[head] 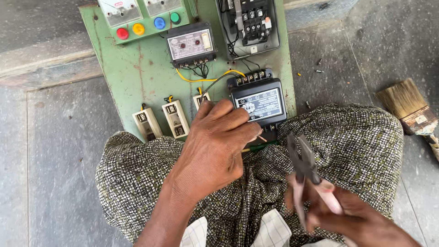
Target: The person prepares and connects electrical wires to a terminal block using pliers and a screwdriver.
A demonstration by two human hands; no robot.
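My left hand (215,144) is closed around a thin green wire (259,147), pinching its bare copper end just below a black relay box (259,103). The box sits on a green panel board (137,73) lying on the floor in front of my lap. My right hand (340,215) grips the pale pink handles of a pair of pliers (302,161), whose dark jaws point up, apart from the wire. The pliers and right hand are blurred.
The board also carries three white fuse holders (161,120), a second black unit (190,44), coloured indicator lamps (138,28) and an open contactor box (249,23). A paint brush (410,106) lies on the grey floor at the right. Small screws (318,70) lie near the board.
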